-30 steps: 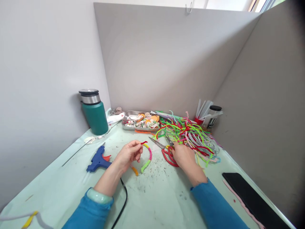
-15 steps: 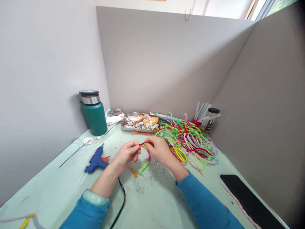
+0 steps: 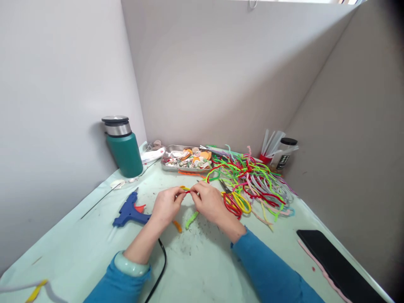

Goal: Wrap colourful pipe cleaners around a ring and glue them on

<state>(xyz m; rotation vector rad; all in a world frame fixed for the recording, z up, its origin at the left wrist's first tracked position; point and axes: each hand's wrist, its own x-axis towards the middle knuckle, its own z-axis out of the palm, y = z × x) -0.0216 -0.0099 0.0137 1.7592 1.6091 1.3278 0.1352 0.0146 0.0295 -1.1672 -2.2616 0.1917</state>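
My left hand (image 3: 166,205) and my right hand (image 3: 209,203) meet over the pale green table, both pinching the top of a curved band wrapped in coloured pipe cleaners (image 3: 192,219). A red end shows between the fingertips. The band's green and orange lower ends stick out below my hands. Both sleeves are blue. A pale bracelet (image 3: 129,266) sits on my left wrist.
A blue glue gun (image 3: 129,212) lies left of my hands, its black cord (image 3: 159,269) running toward me. A heap of pipe cleaners (image 3: 255,183), scissors (image 3: 224,186), a metal tray of bits (image 3: 186,160), a green flask (image 3: 123,147), a cup of sticks (image 3: 268,149) and a black phone (image 3: 334,263) surround them.
My right hand left the pipe-cleaner heap and came left to join my left hand on the band. Red and yellow loops now lie beside the scissors.
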